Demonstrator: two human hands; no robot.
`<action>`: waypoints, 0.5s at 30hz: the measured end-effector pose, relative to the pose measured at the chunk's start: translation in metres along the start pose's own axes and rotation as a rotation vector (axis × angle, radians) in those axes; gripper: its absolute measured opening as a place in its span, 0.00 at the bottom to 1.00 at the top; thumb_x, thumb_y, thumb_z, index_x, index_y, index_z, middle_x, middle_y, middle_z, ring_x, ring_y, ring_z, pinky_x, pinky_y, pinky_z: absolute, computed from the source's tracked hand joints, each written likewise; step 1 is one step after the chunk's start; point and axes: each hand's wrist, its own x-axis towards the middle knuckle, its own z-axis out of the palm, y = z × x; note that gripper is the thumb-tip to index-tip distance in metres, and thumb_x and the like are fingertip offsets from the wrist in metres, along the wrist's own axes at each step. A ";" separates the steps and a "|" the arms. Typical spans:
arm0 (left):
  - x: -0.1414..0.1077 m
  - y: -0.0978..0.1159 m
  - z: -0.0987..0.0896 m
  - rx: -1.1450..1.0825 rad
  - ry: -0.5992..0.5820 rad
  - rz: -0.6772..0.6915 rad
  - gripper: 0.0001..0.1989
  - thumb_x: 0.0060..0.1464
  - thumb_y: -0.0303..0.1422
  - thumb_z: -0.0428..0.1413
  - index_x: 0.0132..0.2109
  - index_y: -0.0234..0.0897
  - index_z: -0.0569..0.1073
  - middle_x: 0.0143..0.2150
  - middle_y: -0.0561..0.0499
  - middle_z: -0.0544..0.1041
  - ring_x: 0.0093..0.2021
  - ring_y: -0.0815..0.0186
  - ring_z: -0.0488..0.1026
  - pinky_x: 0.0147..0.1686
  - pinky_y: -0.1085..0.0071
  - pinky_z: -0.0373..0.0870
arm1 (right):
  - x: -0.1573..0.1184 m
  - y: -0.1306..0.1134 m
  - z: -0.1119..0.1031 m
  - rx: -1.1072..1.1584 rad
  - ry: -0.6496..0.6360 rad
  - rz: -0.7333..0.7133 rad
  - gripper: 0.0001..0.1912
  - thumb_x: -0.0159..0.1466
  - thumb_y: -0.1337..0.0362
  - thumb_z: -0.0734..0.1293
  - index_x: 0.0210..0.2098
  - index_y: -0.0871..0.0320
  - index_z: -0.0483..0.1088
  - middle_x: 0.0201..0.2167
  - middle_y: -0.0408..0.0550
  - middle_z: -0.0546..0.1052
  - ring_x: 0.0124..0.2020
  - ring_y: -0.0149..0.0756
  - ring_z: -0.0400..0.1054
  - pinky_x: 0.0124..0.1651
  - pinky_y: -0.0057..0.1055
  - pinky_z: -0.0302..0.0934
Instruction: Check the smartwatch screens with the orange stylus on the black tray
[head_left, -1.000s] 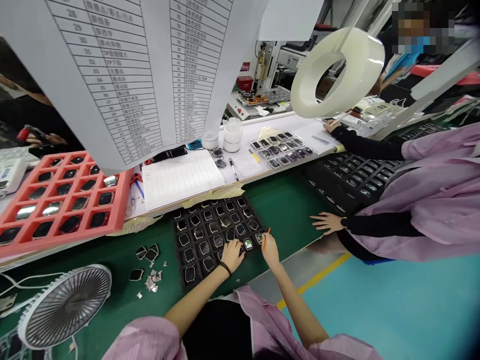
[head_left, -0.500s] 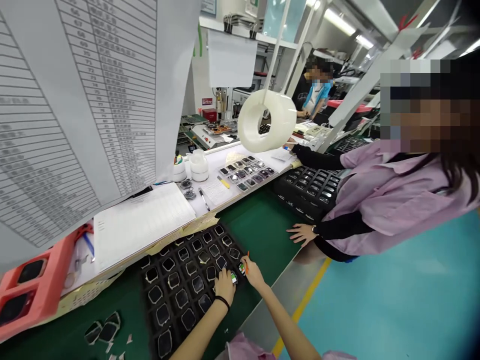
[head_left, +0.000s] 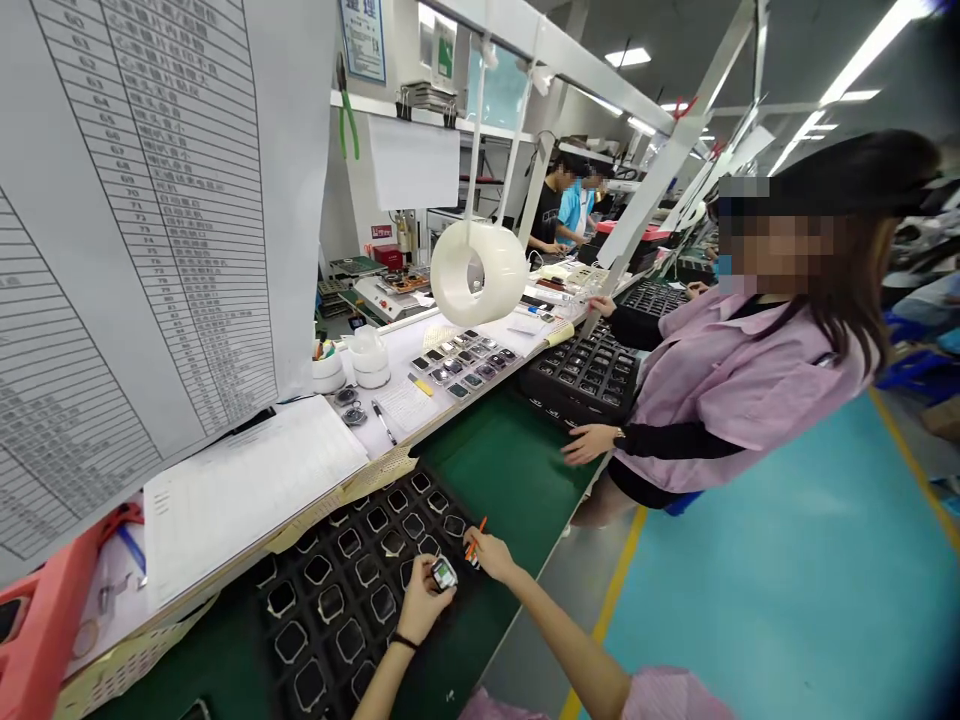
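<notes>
My left hand (head_left: 421,604) is closed around the edge of a small square watch (head_left: 444,573) with a lit, green-and-white screen, held over the tray's right side. Just to its right, my right hand (head_left: 491,557) grips a thin orange stick (head_left: 477,536), too small to name more exactly. Under those right fingers a small light-coloured patch shows, mostly hidden. Both hands are above the near right edge of a black compartment tray (head_left: 341,598), whose pockets hold many square, dark watch faces with pale rims.
A co-worker in a pink shirt (head_left: 757,370) stands at the right, one hand (head_left: 590,444) over the green bench mat (head_left: 480,440). Stacked black trays (head_left: 577,385) are beside them. A tape roll (head_left: 480,272) hangs above the shelf; papers (head_left: 255,495) lie at left.
My left hand has lifted from the tray with the lit watch, which now faces up in its fingers. My right hand still holds the orange stick. The head view has shifted and shows more on the right.
</notes>
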 end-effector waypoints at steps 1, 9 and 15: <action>-0.004 0.001 -0.005 -0.055 0.015 0.005 0.15 0.49 0.34 0.55 0.43 0.39 0.62 0.37 0.49 0.76 0.35 0.63 0.77 0.32 0.69 0.72 | -0.002 -0.003 -0.001 0.056 0.016 -0.001 0.12 0.67 0.58 0.61 0.42 0.60 0.69 0.33 0.44 0.74 0.30 0.32 0.70 0.34 0.32 0.67; -0.021 0.063 -0.065 -0.602 0.129 -0.002 0.33 0.45 0.50 0.59 0.55 0.37 0.62 0.39 0.46 0.76 0.31 0.63 0.75 0.20 0.75 0.64 | -0.033 -0.069 -0.014 0.597 0.093 -0.127 0.23 0.62 0.41 0.54 0.35 0.55 0.61 0.14 0.34 0.62 0.12 0.29 0.59 0.16 0.24 0.51; -0.043 0.125 -0.100 -0.608 0.146 0.055 0.28 0.51 0.52 0.54 0.51 0.35 0.68 0.29 0.51 0.73 0.24 0.69 0.69 0.16 0.79 0.55 | -0.083 -0.135 -0.036 0.835 -0.029 -0.250 0.18 0.59 0.49 0.64 0.42 0.54 0.63 0.23 0.38 0.68 0.18 0.29 0.67 0.20 0.26 0.60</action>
